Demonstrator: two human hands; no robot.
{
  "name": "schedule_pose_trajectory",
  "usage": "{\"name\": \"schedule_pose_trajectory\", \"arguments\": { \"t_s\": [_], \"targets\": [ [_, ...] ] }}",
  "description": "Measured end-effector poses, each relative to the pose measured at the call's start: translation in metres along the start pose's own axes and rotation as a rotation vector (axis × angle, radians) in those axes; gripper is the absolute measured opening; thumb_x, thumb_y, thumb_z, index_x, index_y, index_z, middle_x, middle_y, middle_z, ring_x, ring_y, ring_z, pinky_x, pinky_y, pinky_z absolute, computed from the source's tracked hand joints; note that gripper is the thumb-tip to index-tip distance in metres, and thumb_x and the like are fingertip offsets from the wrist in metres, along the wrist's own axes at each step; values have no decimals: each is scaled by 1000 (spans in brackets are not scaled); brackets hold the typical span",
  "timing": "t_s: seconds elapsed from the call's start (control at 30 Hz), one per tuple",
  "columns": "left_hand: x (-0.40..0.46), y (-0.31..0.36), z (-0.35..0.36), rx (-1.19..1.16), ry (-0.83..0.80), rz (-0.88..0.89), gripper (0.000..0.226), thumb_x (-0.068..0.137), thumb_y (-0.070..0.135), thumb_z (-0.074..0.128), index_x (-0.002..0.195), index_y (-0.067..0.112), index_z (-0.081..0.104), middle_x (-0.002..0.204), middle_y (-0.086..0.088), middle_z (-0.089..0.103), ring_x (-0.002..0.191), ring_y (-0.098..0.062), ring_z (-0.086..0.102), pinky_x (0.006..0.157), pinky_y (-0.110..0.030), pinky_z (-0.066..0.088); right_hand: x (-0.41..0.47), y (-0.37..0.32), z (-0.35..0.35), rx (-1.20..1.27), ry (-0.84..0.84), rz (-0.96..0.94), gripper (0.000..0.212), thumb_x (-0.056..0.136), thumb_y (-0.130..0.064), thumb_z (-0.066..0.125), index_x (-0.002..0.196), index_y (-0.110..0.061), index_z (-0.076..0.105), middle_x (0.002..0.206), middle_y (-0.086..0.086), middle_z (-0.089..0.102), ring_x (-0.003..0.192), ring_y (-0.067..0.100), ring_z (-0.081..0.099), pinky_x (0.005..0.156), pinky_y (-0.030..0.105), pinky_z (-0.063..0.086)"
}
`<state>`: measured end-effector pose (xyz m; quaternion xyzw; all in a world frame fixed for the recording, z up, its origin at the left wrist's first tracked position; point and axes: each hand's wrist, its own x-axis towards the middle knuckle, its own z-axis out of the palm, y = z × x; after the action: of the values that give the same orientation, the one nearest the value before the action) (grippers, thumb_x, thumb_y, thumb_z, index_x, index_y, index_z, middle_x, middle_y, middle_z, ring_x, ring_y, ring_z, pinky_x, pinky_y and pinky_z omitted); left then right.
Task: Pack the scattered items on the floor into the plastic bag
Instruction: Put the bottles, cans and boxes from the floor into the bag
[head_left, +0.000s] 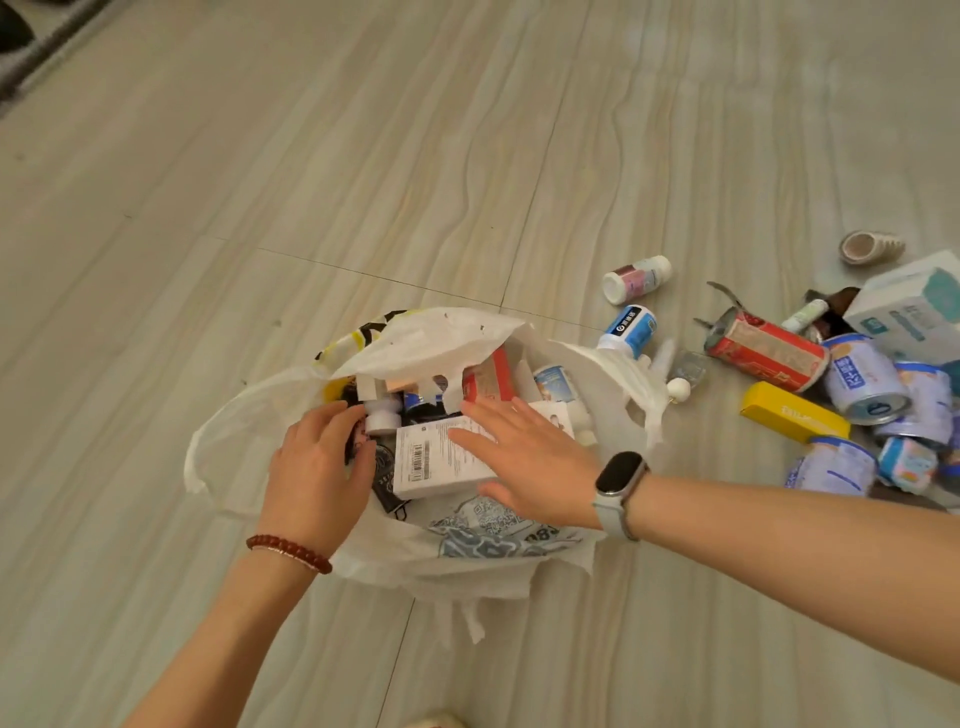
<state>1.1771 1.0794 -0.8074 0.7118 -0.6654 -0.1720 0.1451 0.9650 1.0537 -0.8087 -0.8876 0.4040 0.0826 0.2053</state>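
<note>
The wood-grain floor (467, 130) fills the frame, pale and streaked. At lower centre lies the white plastic bag (483, 566), its mouth spread open and its sides slumped on the floor, one handle looping out at the left. It is already filled with boxes and small bottles, a red carton (491, 379) showing at the far side of the opening.

Both forearms come in from the bottom edge. The right hand (524, 462) reaches in from the right of the frame and lies flat, fingers straight and spread, on a white box (431, 462) with a barcode label that sits on top of the contents; its grip is open and holds nothing. A grey smartwatch (621, 480) is on that wrist. The left hand (317, 467) is at the left side of the bag's mouth, fingers curled down among the contents beside a small white-capped bottle (382, 415); I cannot tell whether its grip has closed on anything. A red bead bracelet (288, 553) circles that wrist.

The scattered items still on the floor are heaped at the right edge of the frame: a pale blue tissue box (914, 306), a red can (769, 351) on its side, several blue-and-white cans (862, 382), a yellow box (795, 410). Nearer the bag are a blue-labelled white bottle (628, 327) and, above it, a pink-labelled white bottle (636, 278), both lying down. A tape roll (870, 247) lies apart at the upper right.
</note>
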Motion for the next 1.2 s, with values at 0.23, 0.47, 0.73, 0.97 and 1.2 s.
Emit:
{"name": "schedule_pose_trajectory", "arguments": {
  "t_s": [0.23,0.47,0.73,0.97,1.2],
  "targets": [
    [39,73,-6,-140,91,193,32,86,16,55,114,2,59,116,-20,59,109,-36,54,91,-39,41,-56,38,-41,368,655,-46,30,86,-11,43,112,-11,56,111,7,58,104,11,51,87,18,44],
    [114,189,25,-49,-96,413,39,90,31,43,124,12,51,124,-11,53,112,-30,52,93,-44,44,-66,169,-47,195,305,519,38,89,-12,42,127,-14,43,128,7,45,115,24,42,94,34,37],
    [165,233,129,196,-583,173,54,90,34,48,135,8,32,134,-14,44,116,-28,49,95,-36,41,-73,219,11,105,123,543,52,84,-28,50,131,-14,34,135,5,40,125,23,36,99,37,37],
    [158,232,184,136,-570,81,57,83,30,59,129,9,33,120,-17,48,103,-32,53,86,-38,45,-80,220,43,247,255,627,43,85,-35,53,119,-13,41,128,10,35,117,28,40,89,40,43],
    [157,250,134,-82,-322,83,58,84,25,58,135,14,34,123,-15,44,87,-23,49,76,-26,38,-83,213,42,371,238,706,40,83,-31,53,117,-12,45,121,13,36,108,31,43,86,38,44]
  ]
}}
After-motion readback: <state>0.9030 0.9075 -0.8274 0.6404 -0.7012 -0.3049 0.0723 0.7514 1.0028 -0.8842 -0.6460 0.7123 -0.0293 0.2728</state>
